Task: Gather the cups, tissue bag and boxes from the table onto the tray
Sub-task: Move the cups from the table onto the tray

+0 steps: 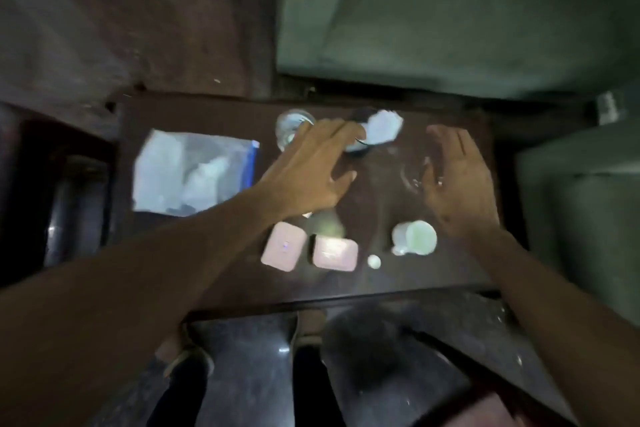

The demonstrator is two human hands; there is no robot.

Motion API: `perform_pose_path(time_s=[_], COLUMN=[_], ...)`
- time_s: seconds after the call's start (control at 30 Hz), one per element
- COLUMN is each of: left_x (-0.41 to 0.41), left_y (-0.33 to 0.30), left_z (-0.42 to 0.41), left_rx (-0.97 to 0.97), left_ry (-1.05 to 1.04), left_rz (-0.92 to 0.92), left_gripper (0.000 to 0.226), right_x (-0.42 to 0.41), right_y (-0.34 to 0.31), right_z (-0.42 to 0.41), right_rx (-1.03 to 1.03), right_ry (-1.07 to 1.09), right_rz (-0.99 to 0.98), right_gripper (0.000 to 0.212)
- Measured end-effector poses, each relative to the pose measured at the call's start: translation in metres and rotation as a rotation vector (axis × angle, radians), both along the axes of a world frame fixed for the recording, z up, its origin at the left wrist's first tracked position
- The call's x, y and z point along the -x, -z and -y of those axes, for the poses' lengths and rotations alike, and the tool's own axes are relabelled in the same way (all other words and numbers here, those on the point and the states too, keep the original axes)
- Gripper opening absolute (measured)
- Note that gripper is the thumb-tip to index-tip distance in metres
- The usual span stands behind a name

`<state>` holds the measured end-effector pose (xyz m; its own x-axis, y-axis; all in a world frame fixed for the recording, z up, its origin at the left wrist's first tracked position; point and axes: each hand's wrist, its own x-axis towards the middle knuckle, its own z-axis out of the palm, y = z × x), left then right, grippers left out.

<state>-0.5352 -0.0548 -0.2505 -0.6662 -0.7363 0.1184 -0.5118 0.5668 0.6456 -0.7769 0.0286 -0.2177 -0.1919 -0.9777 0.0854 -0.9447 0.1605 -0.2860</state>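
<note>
A dark wooden table (pixel 194 114) fills the middle of the blurred view, with green upholstered seating (pixel 433 17) beyond its far right edge and a dark glossy floor (pixel 249 374) at the near side, where the person's feet show. The largest thing on it is the clear tissue bag (pixel 194 173) with a blue seal, lying flat at the far left. The left hand (pixel 308 170) reaches across the middle with fingers spread wide, its tips at a cup stuffed with white tissue (pixel 381 130) and just beside a clear glass cup (pixel 292 126) at the far edge; it holds nothing yet. The right hand (pixel 457 180) is likewise open and empty, palm turned inward beside a faint transparent glass (pixel 415 173) that I can barely make out. Nearer lie a pale mug (pixel 415 237) tipped on its side, two pink boxes (pixel 310 250) side by side, and a small white ball (pixel 374 261). No tray is in view, so nothing seems gathered yet; this looks like the first pick-up. The next move likely calls for closing each hand round a cup without knocking its neighbour, then finding the tray outside this view.
</note>
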Motion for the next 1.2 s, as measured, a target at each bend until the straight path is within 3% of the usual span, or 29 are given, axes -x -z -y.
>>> perform_pose_path(time_s=[0.17,0.4,0.6,0.73,0.97,1.2], left_x=[0.111,0.157,0.167,0.176,0.154,0.037], left_y=[0.041,0.107,0.145,0.157,0.122,0.044], left_z=[-0.061,-0.085,-0.095,-0.099,-0.086,-0.019], left_rx=[-0.153,-0.28,-0.386,-0.397,-0.424,-0.299], left_ry=[0.179,0.333,0.352,0.317,0.264,0.1], left_rz=[0.141,0.375,0.299,0.229,0.165,0.111], left_gripper=[0.072,0.09,0.087,0.079,0.068,0.06], right_x=[0.096,0.09,0.058,0.056,0.047,-0.046], right_y=[0.03,0.107,0.152,0.17,0.151,0.083], right_z=[-0.103,-0.173,-0.153,-0.14,-0.127,-0.038], right_rx=[-0.151,-0.439,-0.384,-0.306,-0.242,-0.069], right_ry=[0.2,0.255,0.38,0.456,0.349,0.077], right_rz=[-0.001,0.211,0.421,0.466,0.38,0.389], right_gripper=[0.056,0.067,0.077,0.065,0.059,0.05])
